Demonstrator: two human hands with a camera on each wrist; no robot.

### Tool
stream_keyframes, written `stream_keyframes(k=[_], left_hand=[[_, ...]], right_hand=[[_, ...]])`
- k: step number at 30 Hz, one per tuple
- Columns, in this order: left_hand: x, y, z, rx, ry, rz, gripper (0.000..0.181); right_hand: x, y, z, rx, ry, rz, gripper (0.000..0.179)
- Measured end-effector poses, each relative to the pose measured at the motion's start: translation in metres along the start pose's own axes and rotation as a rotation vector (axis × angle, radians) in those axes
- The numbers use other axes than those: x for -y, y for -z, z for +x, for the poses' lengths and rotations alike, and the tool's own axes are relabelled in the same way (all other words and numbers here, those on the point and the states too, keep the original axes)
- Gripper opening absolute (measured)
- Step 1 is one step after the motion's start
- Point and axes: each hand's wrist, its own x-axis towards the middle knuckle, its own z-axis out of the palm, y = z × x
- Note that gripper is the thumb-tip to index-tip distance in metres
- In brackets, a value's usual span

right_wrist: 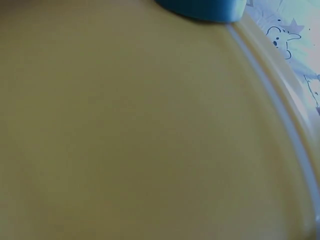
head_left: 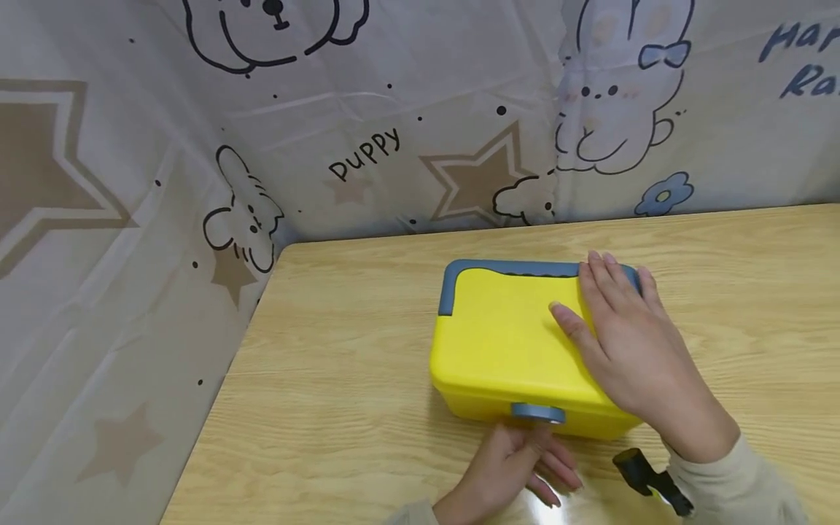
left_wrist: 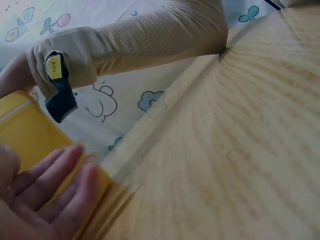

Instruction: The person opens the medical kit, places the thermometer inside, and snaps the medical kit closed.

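Note:
A yellow box (head_left: pixel 512 343) with a lid and a blue-grey handle (head_left: pixel 525 267) folded along its back edge stands on the table. On its front is a blue-grey latch (head_left: pixel 538 413); the right wrist view shows the latch (right_wrist: pixel 205 7) close up. My right hand (head_left: pixel 630 343) lies flat on the right part of the lid, fingers straight toward the handle. Low at the front, my left hand (head_left: pixel 512 463) has its thumb just below the latch, and its loosely bent fingers spread away from the box front. In the left wrist view its fingers (left_wrist: pixel 45 185) overlap the yellow wall.
The box rests on a wooden table (head_left: pixel 315 350) whose left edge meets a patterned cloth (head_left: pixel 367 87) hanging behind and to the left. A black wrist-camera mount (head_left: pixel 650 477) hangs beneath the right sleeve (head_left: pixel 735 481), close to the box's front right corner.

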Motion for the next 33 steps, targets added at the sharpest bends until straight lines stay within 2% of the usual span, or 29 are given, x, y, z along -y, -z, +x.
stream_keyframes(k=[3,6,8,11,14,20,22,24,26,27,28,29,30,31,33], left_hand=[[-0.004,-0.003,-0.005,0.078,-0.005,0.05,0.062],[-0.015,-0.004,-0.013,0.133,-0.028,0.166,0.061],[-0.023,-0.004,-0.017,0.145,-0.052,0.236,0.061],[-0.035,-0.002,-0.024,0.125,-0.109,0.332,0.058],[-0.044,0.0,-0.027,0.075,-0.153,0.388,0.054],[-0.054,0.001,-0.026,-0.024,-0.33,0.611,0.044],[-0.058,0.002,-0.028,-0.076,-0.416,0.666,0.037],[-0.064,0.007,-0.031,-0.164,-0.519,0.685,0.029],[-0.071,0.015,-0.033,-0.297,-0.648,0.704,0.021],[-0.075,0.02,-0.033,-0.387,-0.729,0.741,0.018],[-0.078,0.025,-0.032,-0.475,-0.787,0.789,0.016],[-0.082,0.029,-0.03,-0.561,-0.809,0.834,0.015],[-0.084,0.033,-0.028,-0.639,-0.8,0.888,0.015],[-0.086,0.036,-0.026,-0.689,-0.754,0.929,0.019],[-0.088,0.039,-0.021,-0.698,-0.602,0.948,0.034]], right_hand=[[0.001,0.002,-0.003,-0.007,0.014,-0.008,0.07],[0.0,0.005,-0.006,0.002,0.026,-0.015,0.071],[-0.001,0.007,-0.008,0.017,0.038,-0.021,0.071],[-0.004,0.011,-0.008,0.04,0.049,-0.022,0.071],[-0.008,0.012,-0.006,0.069,0.054,-0.003,0.071],[-0.013,0.003,0.002,0.076,0.048,0.055,0.071],[-0.013,-0.001,0.003,0.07,0.038,0.067,0.07],[-0.013,-0.002,0.005,0.071,0.03,0.07,0.07],[-0.013,-0.001,0.006,0.088,0.025,0.069,0.07],[-0.013,0.0,0.008,0.098,0.027,0.068,0.07],[-0.014,0.002,0.009,0.109,0.027,0.066,0.07],[-0.014,0.004,0.011,0.12,0.027,0.066,0.071],[-0.015,0.006,0.012,0.131,0.03,0.066,0.071],[-0.016,0.008,0.013,0.142,0.03,0.066,0.071],[-0.018,0.012,0.014,0.155,0.03,0.065,0.071]])
